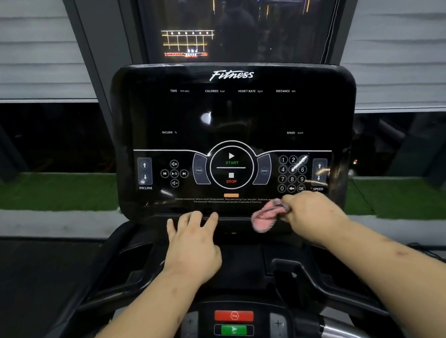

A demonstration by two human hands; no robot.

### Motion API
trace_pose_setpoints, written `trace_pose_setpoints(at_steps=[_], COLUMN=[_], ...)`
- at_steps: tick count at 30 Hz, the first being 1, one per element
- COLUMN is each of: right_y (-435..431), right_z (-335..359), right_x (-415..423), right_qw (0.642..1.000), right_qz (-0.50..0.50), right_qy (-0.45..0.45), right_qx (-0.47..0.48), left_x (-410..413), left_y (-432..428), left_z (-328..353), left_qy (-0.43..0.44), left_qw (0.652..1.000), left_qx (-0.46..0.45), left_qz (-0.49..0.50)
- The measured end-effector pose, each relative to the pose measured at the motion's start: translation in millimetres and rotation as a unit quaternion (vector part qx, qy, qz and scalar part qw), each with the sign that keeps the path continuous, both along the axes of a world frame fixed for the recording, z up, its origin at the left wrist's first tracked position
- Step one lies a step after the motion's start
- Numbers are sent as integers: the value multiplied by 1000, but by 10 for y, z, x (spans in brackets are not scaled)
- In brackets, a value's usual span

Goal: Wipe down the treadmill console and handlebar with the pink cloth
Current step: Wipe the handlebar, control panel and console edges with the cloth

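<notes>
At centre right of the frame the right hand [309, 208] pinches a small crumpled pink cloth [267, 215], holding it against the ledge under the glossy black treadmill console panel [232, 117]. Left of centre, the left hand [194, 242] lies flat on that same ledge, fingers straight and spread, holding nothing. The cloth sits just below the number keypad [292, 173] and near the round START/STOP control [231, 165], so a firm upward wipe could likely press a key. The metal handlebar [346, 333] at the lower right looks untouched.

You're in a gym: treadmill console [235, 116] at 12 o'clock, Fitness logo [231, 75], START/STOP keys [231, 165]; green turf [36, 191] at 9 and 3 o'clock.
</notes>
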State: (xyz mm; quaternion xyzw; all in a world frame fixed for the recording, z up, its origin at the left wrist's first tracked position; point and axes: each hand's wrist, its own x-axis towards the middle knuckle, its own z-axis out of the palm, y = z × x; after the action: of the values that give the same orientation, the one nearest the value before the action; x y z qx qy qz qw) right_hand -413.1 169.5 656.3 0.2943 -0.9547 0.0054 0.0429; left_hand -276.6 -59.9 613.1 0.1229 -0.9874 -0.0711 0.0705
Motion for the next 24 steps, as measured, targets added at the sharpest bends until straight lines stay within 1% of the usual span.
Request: trace_pose_setpoints(at_steps=[3, 5, 8, 12, 16, 18, 20, 21, 22, 24], right_y=[217, 252, 34, -417, -609, -559, -451, -393, -350, -312], right_z=[-1, -7, -41, -131, -175, -58, 110, 189, 240, 237], right_x=[-76, -75, 20, 231, 322, 287, 236, 224, 221, 291], right_qw=[1000, 999, 998, 994, 994, 997, 998, 996, 991, 980], right_qz=[-24, -33, -12, 28, 57, 53, 26, 14, 8, 0], right_qy=[-14, -7, 40, 89, 85, 59, 43, 61, 100, 170], right_qx=[-2, 1, 43, 58, 45, 23, -39, -68, -89, -104], left_x=[15, 11, 5, -6, -11, -3, 7, 11, 8, -4], left_y=[-6, 4, 2, 9, 7, -2, 0, 6, 8, -9], left_z=[-1, -8, -26, -29, -34, -31, -7, 17, 42, 93], left_qy=[3, 2, 1, 2, 0, -5, -16, -23, -29, -38], left_qw=[1000, 1000, 1000, 1000, 1000, 1000, 1000, 1000, 1000, 999], left_qx=[1, 3, 5, 6, 3, 1, -5, -6, -5, 1], left_qz=[-2, -2, -1, 2, 3, 0, -5, -8, -10, -14])
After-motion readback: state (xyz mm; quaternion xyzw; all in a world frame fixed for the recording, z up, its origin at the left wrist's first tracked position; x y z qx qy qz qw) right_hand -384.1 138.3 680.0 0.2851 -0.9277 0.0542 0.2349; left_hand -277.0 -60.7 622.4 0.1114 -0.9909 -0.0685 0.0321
